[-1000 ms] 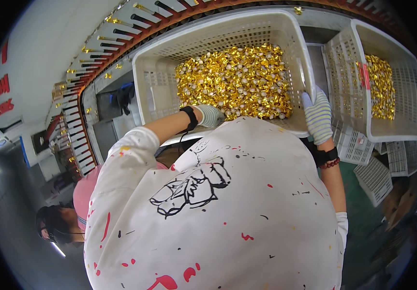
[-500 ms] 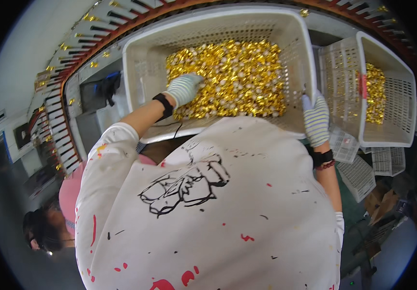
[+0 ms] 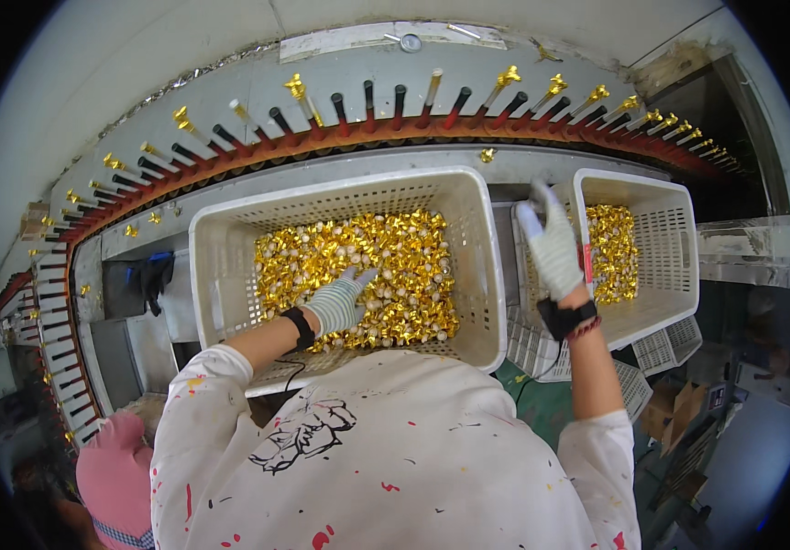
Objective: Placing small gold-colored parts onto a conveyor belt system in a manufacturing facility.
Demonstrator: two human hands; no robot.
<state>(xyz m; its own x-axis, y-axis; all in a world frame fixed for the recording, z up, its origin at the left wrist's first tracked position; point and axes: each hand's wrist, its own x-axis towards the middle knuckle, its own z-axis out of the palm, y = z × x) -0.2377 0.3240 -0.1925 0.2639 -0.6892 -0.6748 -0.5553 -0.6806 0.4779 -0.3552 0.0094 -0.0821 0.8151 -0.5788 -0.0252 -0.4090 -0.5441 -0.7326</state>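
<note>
My left hand (image 3: 335, 304), in a striped glove, rests on a heap of small shiny gold pieces (image 3: 395, 243), some showing whitish round ends. Its fingers point forward and look apart, with nothing plainly gripped. The heap lies in a large off-white perforated plastic basket (image 3: 204, 266) in front of me. Raised beside that basket's right wall is my right hand (image 3: 553, 249), also gloved, fingers stretched upward and holding nothing visible. A second off-white basket (image 3: 665, 225) stands just right of it, with more gold pieces (image 3: 610, 252) inside.
Behind the baskets curves an orange-brown conveyor track (image 3: 358, 136) with upright dark pegs, some topped with gold pieces. A loose gold piece (image 3: 487, 155) lies on the ledge. A person in pink (image 3: 115, 472) is at lower left. Cardboard (image 3: 674, 412) lies at lower right.
My right hand has let go of the large basket's right rim and risen beside it. My left hand stays in the gold pieces. The view has tilted up, showing more of the track.
</note>
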